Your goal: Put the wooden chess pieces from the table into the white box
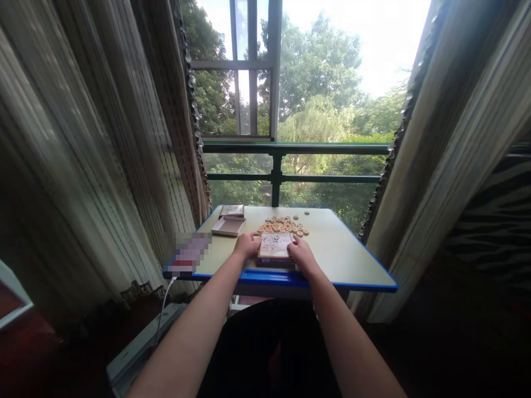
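Near the front edge of the tabletop (344, 249), the left hand (248, 245) and right hand (301, 254) grasp a printed box (275, 247) by its sides, its long axis running left to right, printed face up. Round pieces (282, 225) lie just beyond.

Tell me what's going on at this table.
A person's left hand and right hand hold a printed box by opposite sides near the table's front edge. Just beyond it lie many loose round pieces. To the left sits an open shallow box, with another box behind it.
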### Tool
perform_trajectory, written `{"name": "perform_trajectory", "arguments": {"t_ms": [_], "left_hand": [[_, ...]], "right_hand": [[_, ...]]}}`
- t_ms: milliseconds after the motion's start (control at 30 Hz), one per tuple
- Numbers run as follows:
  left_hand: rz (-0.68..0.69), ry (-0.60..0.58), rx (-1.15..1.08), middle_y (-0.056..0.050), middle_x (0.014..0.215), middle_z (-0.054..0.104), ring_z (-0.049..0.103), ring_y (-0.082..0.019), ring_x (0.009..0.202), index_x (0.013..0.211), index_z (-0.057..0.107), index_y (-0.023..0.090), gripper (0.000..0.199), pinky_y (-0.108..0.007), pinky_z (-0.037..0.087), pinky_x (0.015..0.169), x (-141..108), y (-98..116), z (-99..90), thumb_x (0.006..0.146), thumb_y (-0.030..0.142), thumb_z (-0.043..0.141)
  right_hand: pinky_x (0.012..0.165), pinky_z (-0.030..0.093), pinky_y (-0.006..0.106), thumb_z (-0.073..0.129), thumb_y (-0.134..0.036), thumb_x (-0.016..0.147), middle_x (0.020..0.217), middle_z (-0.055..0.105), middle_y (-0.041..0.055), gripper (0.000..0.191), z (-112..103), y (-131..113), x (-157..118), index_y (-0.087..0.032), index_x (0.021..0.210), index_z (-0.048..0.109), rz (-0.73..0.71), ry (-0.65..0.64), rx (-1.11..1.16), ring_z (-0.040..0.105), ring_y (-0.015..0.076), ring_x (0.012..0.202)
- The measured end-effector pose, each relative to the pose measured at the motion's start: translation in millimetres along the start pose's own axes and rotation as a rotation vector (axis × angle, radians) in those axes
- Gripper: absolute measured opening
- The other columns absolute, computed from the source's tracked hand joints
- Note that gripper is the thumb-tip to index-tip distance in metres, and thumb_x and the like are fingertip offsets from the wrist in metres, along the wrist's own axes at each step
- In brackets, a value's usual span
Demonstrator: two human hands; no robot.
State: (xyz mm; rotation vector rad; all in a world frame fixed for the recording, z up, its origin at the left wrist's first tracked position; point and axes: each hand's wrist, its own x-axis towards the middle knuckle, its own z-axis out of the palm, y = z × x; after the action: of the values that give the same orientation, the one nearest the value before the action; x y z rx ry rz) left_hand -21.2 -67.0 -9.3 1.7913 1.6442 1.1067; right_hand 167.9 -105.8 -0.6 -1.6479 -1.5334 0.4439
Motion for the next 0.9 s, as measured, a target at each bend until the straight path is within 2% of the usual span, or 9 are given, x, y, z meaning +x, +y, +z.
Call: {"name": "perform_trajectory", "arguments": {"t_ms": [267,433,633,900], "left_hand": [[0.062,-0.019,0.151,-0.006,0.068,0.067,0.06,-0.019,0.067,0.106,0.066,0.014,0.038,-0.026,0.043,0.064,-4.8,6.7,-8.3,0.075,0.03,0.051],[0.071,-0.03,0.194,-0.008,0.076,0.069,0.061,-0.021,0.074,0.109,0.066,0.014,0.04,-0.028,0.044,0.067,-6.4,9.7,-8.7,0.076,0.03,0.05],[0.067,-0.027,0.206,-0.008,0.074,0.068,0.062,-0.022,0.074,0.11,0.065,0.014,0.04,-0.028,0.044,0.067,-6.4,10.9,-8.3,0.076,0.03,0.049],[0.055,-0.025,0.144,-0.008,0.081,0.07,0.063,-0.02,0.074,0.108,0.066,0.016,0.037,-0.026,0.046,0.066,2.3,2.7,0.7,0.079,0.029,0.046]], "right_hand": [[0.097,0.032,0.031,0.037,-0.023,0.078,0.116,0.057,0.0131,0.051,-0.5,-9.4,-5.9,-0.013,0.126,0.05,0.008,-0.08,-0.131,0.046,0.0226,0.113],[0.096,0.032,0.033,0.037,-0.021,0.08,0.113,0.057,0.0157,0.05,0.9,-12.7,-5.7,-0.013,0.128,0.049,0.003,-0.116,-0.225,0.048,0.0256,0.109],[0.094,0.033,0.035,0.037,-0.022,0.082,0.112,0.056,0.0169,0.049,0.6,-13.4,-4.0,-0.013,0.129,0.047,0.005,-0.129,-0.275,0.05,0.0271,0.106],[0.095,0.033,0.032,0.033,-0.023,0.085,0.116,0.056,0.0165,0.046,0.9,-12.2,-8.5,-0.011,0.128,0.047,-0.046,-0.053,-0.257,0.048,0.0253,0.11]]}}
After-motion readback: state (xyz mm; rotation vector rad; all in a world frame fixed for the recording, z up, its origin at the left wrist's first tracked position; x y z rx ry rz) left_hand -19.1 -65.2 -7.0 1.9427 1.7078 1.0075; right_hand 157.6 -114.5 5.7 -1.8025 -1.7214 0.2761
